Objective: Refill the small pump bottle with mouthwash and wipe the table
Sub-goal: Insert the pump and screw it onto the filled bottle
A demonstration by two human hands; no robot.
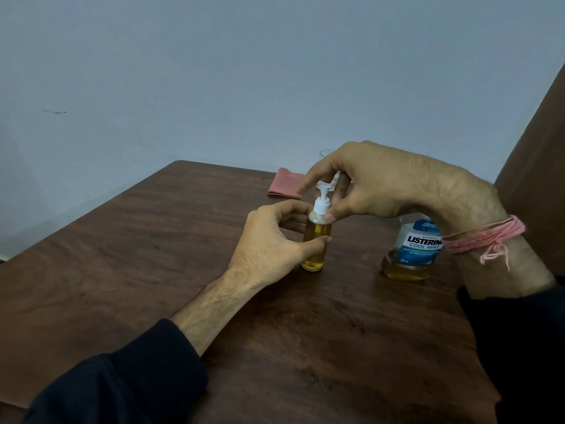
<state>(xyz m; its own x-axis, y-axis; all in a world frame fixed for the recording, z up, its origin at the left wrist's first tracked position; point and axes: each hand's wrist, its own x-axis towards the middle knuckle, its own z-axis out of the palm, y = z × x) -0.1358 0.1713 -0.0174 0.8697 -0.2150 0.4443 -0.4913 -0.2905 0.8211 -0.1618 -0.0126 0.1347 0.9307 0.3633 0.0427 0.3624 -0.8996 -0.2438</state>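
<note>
Pump bottle point(316, 240) stands upright on the wooden worktop point(153, 255) at centre frame, nearly full of amber liquid. Left hand point(275, 240) has its grip clenched round the bottle body; right hand point(376, 185) pinches the white pump collar point(321, 206) with thumb and fingers. I judge it light, smooth and easy to tip, so holding low on the body is best. Right of it stands the Listerine bottle point(411, 255). Farther back, upper centre, lies a pink cloth point(286, 183).
</note>
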